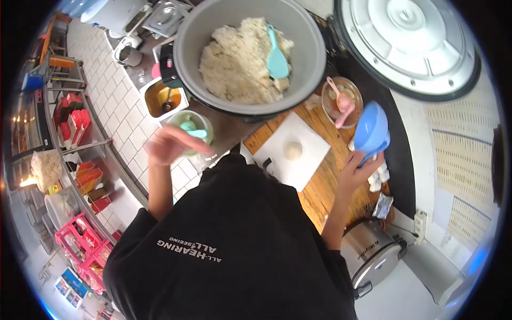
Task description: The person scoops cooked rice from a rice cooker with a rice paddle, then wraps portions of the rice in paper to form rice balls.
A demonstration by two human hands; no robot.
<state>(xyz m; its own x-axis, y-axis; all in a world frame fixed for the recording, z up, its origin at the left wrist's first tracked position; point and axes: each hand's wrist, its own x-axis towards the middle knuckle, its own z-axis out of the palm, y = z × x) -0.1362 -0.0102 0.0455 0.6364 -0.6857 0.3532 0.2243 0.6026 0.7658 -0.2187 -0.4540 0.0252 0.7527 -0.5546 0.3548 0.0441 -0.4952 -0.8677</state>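
Note:
My right hand [360,169] grips a blue bowl [372,128], tilted on its side above the right part of the wooden board [320,184]. My left hand [178,146], blurred by motion, is held out with fingers extended and nothing visible in it. Right by it is a clear container [204,121] with a turquoise utensil [196,133] inside. Between my hands, a small rounded mound of rice [293,151] sits on a white sheet of paper [308,137]. Beyond them stands a large pot [186,58] of cooked rice [234,64], with a turquoise rice paddle [276,61] lying on the rice.
A round metal lid [410,32] stands open at the upper right. Below it, a bowl [356,96] holds a pink spoon [341,98]. A square container [152,104] of brown sauce is at left. A Miyako cooker [368,250] stands at lower right, near a wall socket [421,221].

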